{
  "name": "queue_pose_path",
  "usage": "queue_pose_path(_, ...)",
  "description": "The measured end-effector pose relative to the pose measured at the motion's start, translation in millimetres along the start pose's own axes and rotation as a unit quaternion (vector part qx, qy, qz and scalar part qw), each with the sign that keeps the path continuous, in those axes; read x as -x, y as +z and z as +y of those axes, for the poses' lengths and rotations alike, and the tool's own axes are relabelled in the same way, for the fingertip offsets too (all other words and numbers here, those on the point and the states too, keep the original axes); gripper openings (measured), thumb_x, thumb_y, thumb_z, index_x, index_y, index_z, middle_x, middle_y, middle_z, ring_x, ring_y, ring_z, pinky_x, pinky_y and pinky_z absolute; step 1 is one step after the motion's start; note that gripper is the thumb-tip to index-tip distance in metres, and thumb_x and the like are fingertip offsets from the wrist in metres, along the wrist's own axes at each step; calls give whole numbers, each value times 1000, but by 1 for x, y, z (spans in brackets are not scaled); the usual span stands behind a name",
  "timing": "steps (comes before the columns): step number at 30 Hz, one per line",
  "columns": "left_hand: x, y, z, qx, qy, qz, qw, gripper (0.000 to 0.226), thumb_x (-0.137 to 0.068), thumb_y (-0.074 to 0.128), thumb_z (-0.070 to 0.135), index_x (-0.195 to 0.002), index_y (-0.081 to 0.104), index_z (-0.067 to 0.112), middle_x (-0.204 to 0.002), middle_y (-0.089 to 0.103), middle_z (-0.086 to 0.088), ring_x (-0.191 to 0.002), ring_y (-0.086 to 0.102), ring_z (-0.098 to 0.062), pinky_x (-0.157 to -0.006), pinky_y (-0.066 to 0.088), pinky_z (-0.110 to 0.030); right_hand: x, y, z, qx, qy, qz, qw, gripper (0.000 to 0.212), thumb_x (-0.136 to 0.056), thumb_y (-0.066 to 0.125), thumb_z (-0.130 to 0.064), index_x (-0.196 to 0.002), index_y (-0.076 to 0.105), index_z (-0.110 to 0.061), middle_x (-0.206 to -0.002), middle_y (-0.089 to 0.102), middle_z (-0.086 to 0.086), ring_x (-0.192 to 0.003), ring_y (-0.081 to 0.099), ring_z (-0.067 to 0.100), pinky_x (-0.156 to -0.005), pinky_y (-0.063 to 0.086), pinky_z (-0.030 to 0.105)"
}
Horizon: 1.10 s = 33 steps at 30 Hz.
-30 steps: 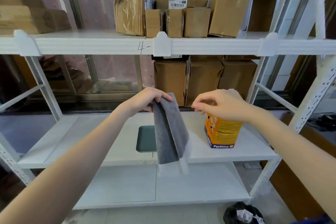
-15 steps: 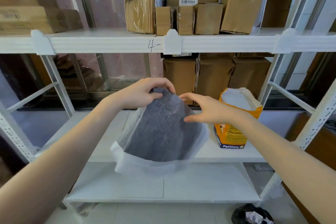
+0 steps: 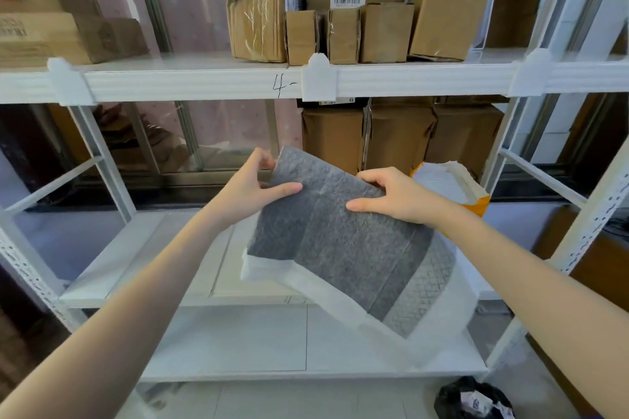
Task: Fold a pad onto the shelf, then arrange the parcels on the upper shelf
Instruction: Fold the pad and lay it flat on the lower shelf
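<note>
A grey pad [image 3: 343, 241] with a white border hangs spread in the air before the middle shelf [image 3: 112, 269]. My left hand [image 3: 252, 187] pinches its upper left corner, thumb on the front. My right hand [image 3: 394, 196] grips its upper right edge, fingers curled over the top. The pad's lower right part sags down toward the bottom shelf. Several brown cardboard parcels [image 3: 343, 22] stand on the upper shelf [image 3: 204, 83], the tallest [image 3: 449, 12] tilted at the right.
An orange bag [image 3: 452, 185] with white contents stands on the middle shelf behind my right hand. More cardboard boxes [image 3: 401, 134] line the back of that shelf. Boxes [image 3: 68, 34] sit at the upper left. A black rubbish bag [image 3: 473, 400] lies on the floor.
The pad hung folded from my left hand, then opened out. My right hand has taken its upper right edge, and both hands have spread it wider and flatter.
</note>
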<state>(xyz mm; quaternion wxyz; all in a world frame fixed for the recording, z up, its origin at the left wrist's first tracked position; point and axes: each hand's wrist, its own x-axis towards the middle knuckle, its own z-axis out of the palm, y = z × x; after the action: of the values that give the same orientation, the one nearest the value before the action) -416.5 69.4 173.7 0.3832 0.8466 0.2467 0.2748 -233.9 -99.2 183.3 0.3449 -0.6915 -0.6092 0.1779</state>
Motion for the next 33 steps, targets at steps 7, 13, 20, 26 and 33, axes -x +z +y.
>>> queue_pose_path(7, -13, -4, 13, 40, 62, 27, 997, 24, -87, 65, 19, -74, 46, 12, -79, 64, -13, -67, 61, -11, -65, 48, -28, 4, -2, 5, -41, 67, -59, 995, 33, -80, 70, -29, -110, 63, -17, -110, 68, -2, -101, 64, 13, -84, 53, 28)
queue_pose_path(13, -25, -15, 14, 67, 59, 18, 996, 26, -89, 62, 12, -101, 41, 20, -96, 64, -10, -77, 64, -10, -69, 52, -26, 2, 4, 18, -44, 107, -83, 990, 17, -81, 70, -23, -96, 64, -22, -104, 67, -3, -97, 64, 13, -84, 52, 28)
queue_pose_path(20, -27, -26, -24, -40, 59, -35, 997, 65, -83, 69, 6, -128, 39, 42, -102, 52, -1, -75, 64, -17, -76, 55, -30, -10, 6, 37, 0, 80, -59, 995, 24, -88, 60, -10, -112, 61, -7, -112, 66, 9, -103, 63, 20, -92, 50, 41)
queue_pose_path(26, -40, -6, -44, -241, 71, -131, 959, 49, -78, 74, 29, -122, 53, 37, -118, 63, 8, -104, 58, -14, -91, 49, -37, -34, 13, 58, 70, 76, -90, 991, 20, -87, 62, -12, -105, 68, -7, -105, 70, 7, -96, 65, 18, -87, 52, 39)
queue_pose_path(33, -84, 61, -49, -418, 87, -208, 880, 21, -90, 56, 40, -107, 63, 29, -104, 68, 3, -99, 63, -22, -72, 44, -31, -79, 16, 104, 82, 98, -132, 983, 14, -88, 59, -10, -91, 69, -1, -90, 68, 11, -73, 57, 9, -62, 43, 17)
